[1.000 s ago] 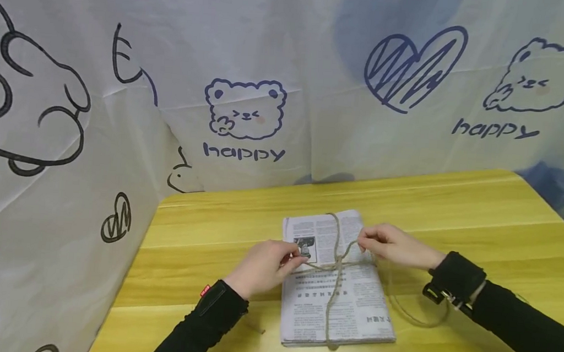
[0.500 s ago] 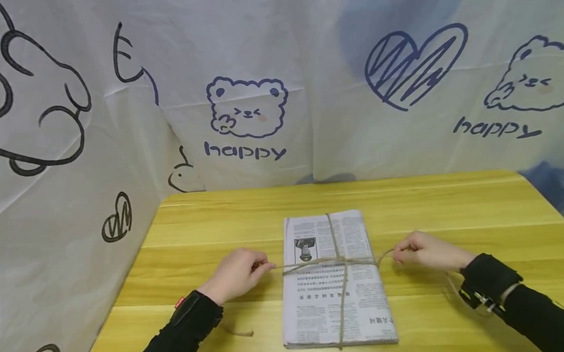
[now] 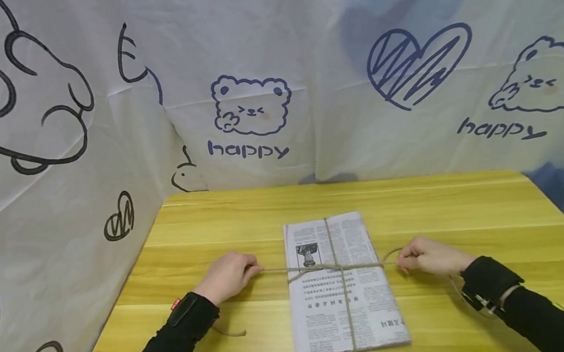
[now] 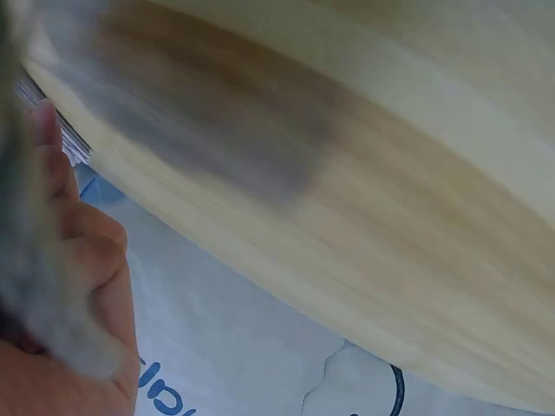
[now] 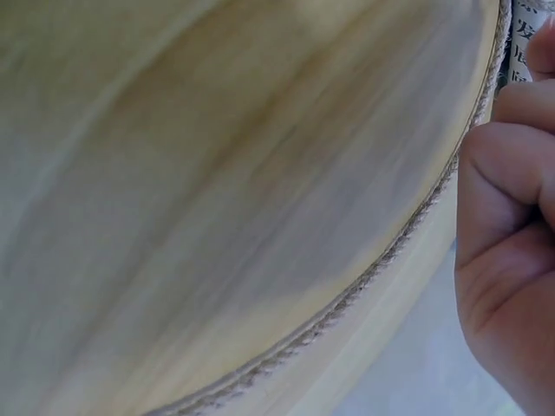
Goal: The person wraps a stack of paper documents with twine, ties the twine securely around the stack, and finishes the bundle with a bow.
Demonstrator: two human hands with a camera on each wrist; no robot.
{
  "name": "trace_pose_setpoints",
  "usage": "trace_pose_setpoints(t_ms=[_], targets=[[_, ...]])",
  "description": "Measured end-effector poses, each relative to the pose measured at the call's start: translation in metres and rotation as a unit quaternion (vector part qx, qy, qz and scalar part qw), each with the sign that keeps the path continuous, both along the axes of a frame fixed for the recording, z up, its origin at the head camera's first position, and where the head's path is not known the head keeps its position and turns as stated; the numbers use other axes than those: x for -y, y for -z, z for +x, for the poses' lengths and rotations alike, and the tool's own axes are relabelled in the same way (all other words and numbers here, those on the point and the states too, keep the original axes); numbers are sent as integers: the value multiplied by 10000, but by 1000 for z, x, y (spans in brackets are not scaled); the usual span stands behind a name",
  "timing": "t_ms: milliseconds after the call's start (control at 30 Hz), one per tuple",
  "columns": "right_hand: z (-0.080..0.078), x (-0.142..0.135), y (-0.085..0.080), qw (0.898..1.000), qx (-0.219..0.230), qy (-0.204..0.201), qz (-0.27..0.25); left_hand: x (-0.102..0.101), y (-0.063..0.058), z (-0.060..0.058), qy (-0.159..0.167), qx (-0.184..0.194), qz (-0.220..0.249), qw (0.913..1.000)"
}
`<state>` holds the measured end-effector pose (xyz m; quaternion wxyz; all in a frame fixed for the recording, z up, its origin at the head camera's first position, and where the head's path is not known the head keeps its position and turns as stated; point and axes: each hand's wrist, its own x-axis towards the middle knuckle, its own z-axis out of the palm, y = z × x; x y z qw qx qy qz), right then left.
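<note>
A stack of folded newspapers (image 3: 323, 306) lies on the wooden table, with brown twine (image 3: 347, 300) crossing over it lengthwise and widthwise. Left of the stack, my left hand (image 3: 228, 274) pinches one strand, which runs taut to the crossing on top. On the other side my right hand (image 3: 430, 256) grips the twine just beyond the stack's right edge. In the right wrist view a length of twine (image 5: 381, 260) trails along the table past the curled fingers (image 5: 512, 165). Curled fingers (image 4: 87, 234) also show in the left wrist view, where the strand itself is hidden.
A loose twine end (image 3: 230, 333) lies on the table beside the left wrist. The yellow wood-grain table (image 3: 483, 214) reaches back to a white cloth (image 3: 327, 108) with drawn bears and hearts. More cloth hangs close along the left side.
My hands have moved apart from above the newspapers to either side, drawing the twine taut and the crossing flat. The stack has turned slightly, its near end shifting right.
</note>
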<state>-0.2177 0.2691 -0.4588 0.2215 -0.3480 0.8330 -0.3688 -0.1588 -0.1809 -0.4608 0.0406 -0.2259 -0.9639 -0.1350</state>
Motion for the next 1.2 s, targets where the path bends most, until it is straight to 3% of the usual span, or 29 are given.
trace_pose_setpoints(t_ms=[300, 567, 667, 800, 900, 1000, 1100, 1200], targets=[[4, -3, -4, 10000, 16, -18, 53, 1, 1, 0, -49, -217, -152, 9996], [4, -6, -2, 9981, 344, -176, -485, 2, -2, -11, -435, -192, -12, 9989], [5, -10, -8, 9969, 408, -94, -669, 1, -14, -17, -547, -293, 344, 9975], [5, -17, -29, 9967, 179, 269, -746, -6, -43, -20, -478, 80, 1317, 9901], [5, -20, -51, 9946, -172, 609, -817, -15, -65, -18, -272, 470, 2060, 9770], [7, -19, -70, 9895, -808, 877, -815, -28, -83, -17, 43, 620, 2400, 9688], [10, -15, -83, 9762, -1695, 1166, -687, -42, -95, -16, 334, 515, 2418, 9684], [13, -9, -92, 9546, -2523, 1468, -588, -54, -104, -17, 639, 33, 2214, 9731]])
